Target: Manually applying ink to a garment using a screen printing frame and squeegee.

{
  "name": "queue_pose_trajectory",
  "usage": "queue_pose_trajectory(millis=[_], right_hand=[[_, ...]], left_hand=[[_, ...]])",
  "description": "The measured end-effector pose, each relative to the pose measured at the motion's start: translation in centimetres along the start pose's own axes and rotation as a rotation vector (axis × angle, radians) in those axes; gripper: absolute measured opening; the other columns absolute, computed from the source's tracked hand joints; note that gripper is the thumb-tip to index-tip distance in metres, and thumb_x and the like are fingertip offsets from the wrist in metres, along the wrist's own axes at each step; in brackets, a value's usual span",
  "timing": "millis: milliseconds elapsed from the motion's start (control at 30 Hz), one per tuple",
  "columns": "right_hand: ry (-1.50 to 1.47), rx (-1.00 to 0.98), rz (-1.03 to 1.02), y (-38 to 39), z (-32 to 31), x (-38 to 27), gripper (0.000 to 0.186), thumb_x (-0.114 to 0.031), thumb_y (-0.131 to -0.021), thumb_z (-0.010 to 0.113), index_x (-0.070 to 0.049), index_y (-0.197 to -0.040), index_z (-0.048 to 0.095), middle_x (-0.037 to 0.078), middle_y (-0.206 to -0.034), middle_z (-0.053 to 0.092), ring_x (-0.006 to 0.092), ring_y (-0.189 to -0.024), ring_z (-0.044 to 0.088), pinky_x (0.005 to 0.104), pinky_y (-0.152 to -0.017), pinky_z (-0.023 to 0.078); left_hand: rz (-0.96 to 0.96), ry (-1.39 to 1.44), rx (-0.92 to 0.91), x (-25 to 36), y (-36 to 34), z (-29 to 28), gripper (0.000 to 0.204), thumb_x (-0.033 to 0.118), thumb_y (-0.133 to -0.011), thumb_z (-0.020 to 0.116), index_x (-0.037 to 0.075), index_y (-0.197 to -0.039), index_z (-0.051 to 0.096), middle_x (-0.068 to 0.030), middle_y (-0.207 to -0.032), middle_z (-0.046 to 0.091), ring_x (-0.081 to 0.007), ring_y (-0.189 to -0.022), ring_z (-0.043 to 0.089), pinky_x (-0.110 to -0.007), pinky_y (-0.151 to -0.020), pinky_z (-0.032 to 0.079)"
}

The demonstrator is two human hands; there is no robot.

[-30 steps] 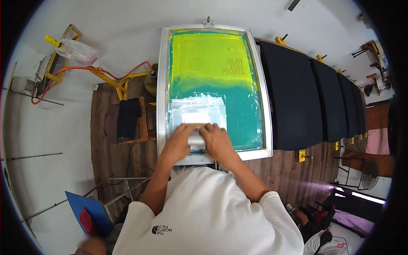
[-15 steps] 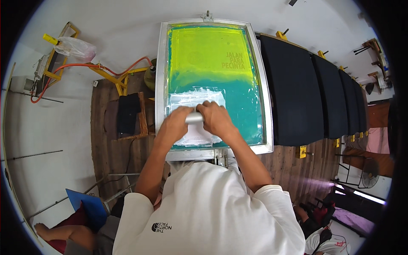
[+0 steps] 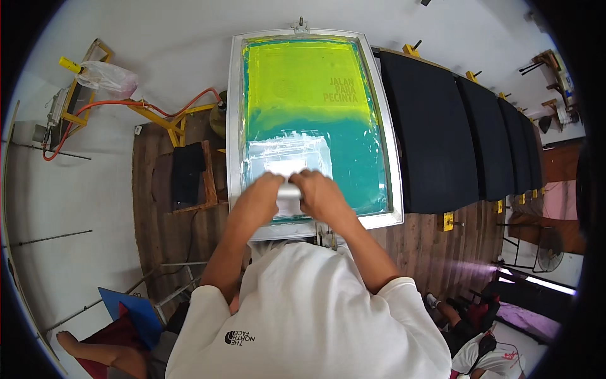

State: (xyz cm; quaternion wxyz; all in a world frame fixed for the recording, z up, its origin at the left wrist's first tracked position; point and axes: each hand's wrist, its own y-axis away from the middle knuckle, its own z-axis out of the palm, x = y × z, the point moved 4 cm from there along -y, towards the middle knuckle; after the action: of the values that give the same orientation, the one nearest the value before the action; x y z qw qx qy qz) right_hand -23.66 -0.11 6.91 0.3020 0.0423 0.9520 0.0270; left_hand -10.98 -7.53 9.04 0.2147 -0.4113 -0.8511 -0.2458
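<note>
A silver-handled squeegee (image 3: pixel 290 190) is held between my two hands on a screen-printing frame (image 3: pixel 395 170). My left hand (image 3: pixel 257 201) is closed round its left end and my right hand (image 3: pixel 323 197) round its right end. Both hands are over the near left part of the mesh, close to the near rail. The squeegee's lower edge is hidden under its handle and my fingers. White ink (image 3: pixel 317 150) lies smeared on the mesh just beyond my hands. Farther off, the mesh is teal (image 3: pixel 356 148), then yellow-green (image 3: pixel 290 69) with faint lettering at the right.
Black fabric-covered boards (image 3: pixel 429 132) stand in a row on the right, with yellow clamps (image 3: pixel 447 221). An orange hose (image 3: pixel 139 103) and yellow metal frame are at the left. A person's arm (image 3: pixel 104 357) shows lower left; another person (image 3: pixel 489 357) sits lower right.
Both hands have drawn the squeegee a short way toward me, nearer the frame's near rail. More of the white ink patch shows beyond them. The whole view has shifted slightly.
</note>
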Motion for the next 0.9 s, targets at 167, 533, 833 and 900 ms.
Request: queue_pose_trajectory(millis=[167, 533, 833, 900], right_hand=[[0.063, 0.125, -0.041, -2.6, 0.2, 1.1, 0.032, 0.004, -0.070, 0.064, -0.006, -0.101, 0.063, 0.013, -0.096, 0.065, 0.0366, -0.091, 0.063, 0.0476, -0.076, 0.054], [-0.052, -0.060, 0.014, 3.8, 1.3, -1.1, 0.042, 0.001, -0.069, 0.067, -0.007, -0.110, 0.063, 0.014, -0.103, 0.064, 0.0363, -0.099, 0.061, 0.0494, -0.080, 0.053], [-0.037, 0.105, 0.045, -4.3, 0.6, 2.2, 0.035, 0.001, -0.065, 0.069, -0.004, -0.099, 0.068, 0.017, -0.093, 0.066, 0.0385, -0.092, 0.062, 0.0469, -0.080, 0.054], [-0.042, 0.110, 0.040, -3.1, 1.0, 1.8, 0.036, 0.001, -0.063, 0.070, -0.003, -0.099, 0.068, 0.017, -0.093, 0.066, 0.0383, -0.092, 0.061, 0.0461, -0.081, 0.054]], left_hand=[[0.035, 0.009, 0.190, -1.9, -1.4, 1.0, 0.048, -0.013, -0.078, 0.054, 0.000, -0.123, 0.058, -0.0196, -0.121, 0.058, -0.0381, -0.113, 0.057, -0.044, -0.095, 0.049], [-0.038, 0.064, -0.085, 0.7, 3.6, 2.1, 0.054, -0.008, -0.074, 0.062, -0.003, -0.128, 0.058, -0.0241, -0.120, 0.062, -0.0405, -0.115, 0.058, -0.043, -0.102, 0.046], [-0.049, 0.068, 0.225, -2.9, -3.6, 0.7, 0.048, -0.016, -0.069, 0.058, -0.001, -0.114, 0.067, -0.0214, -0.115, 0.067, -0.0389, -0.108, 0.063, -0.041, -0.095, 0.050], [0.019, 0.073, 0.300, -2.7, -1.9, 1.4, 0.049, -0.017, -0.069, 0.057, -0.002, -0.114, 0.067, -0.0209, -0.115, 0.067, -0.0385, -0.108, 0.063, -0.041, -0.095, 0.050]])
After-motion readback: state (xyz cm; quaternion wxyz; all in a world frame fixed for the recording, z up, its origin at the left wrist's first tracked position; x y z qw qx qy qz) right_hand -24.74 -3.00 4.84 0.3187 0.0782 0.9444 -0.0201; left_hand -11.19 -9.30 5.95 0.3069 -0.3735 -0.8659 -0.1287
